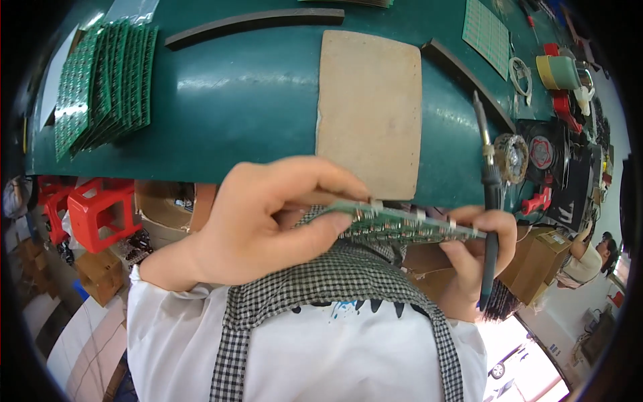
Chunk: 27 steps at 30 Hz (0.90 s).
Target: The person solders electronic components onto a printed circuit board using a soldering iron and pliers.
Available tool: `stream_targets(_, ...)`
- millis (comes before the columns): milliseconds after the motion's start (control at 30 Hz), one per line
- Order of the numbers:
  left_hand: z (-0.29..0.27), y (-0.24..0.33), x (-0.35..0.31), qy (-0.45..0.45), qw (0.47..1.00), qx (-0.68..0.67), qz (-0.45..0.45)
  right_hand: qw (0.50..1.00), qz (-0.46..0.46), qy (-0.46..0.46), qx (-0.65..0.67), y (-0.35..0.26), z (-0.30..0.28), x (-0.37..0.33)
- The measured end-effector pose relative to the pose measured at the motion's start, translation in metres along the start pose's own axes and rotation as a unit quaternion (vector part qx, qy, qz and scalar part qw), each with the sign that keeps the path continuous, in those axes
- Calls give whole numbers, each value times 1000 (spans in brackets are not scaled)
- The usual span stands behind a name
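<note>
Between my two hands a green circuit board (402,224) with small components is held tilted, close to my apron and just off the table's near edge. My left hand (268,221) pinches its left end between thumb and fingers. The board's right end is gripped by my right hand (479,248), which also holds a soldering iron (492,194) with a dark handle, its metal tip pointing up and away. Past the board lies a tan rectangular board (368,107), flat on the green table (234,127).
At the left stands a stack of green circuit boards (107,84). Dark bars (254,27) lie at the back. On the right are a pale green panel (485,37), a solder coil (511,157) and a tape roll (559,72). Red stools (100,211) stand lower left; another person (589,258) is far right.
</note>
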<state>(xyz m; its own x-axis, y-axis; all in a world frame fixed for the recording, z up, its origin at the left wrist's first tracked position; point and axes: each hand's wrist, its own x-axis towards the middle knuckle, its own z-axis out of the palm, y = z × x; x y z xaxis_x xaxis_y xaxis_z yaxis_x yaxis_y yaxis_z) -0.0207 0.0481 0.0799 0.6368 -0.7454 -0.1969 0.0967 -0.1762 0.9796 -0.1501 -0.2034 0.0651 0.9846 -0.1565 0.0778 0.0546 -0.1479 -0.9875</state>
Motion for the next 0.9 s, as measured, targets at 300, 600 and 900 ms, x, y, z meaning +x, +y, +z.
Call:
stream_targets(300, 25, -30, -16, -43, 955, 232, 180, 959, -270, -2, -84, 19, -6, -29)
stream_targets(600, 40, -50, -16, -24, 962, 153, 224, 955, -282, -6, -91, 21, -11, -41)
stream_targets(900, 35, -63, -25, -38, 963, 122, 237, 944, -287, -35, -159, 6, -6, -52)
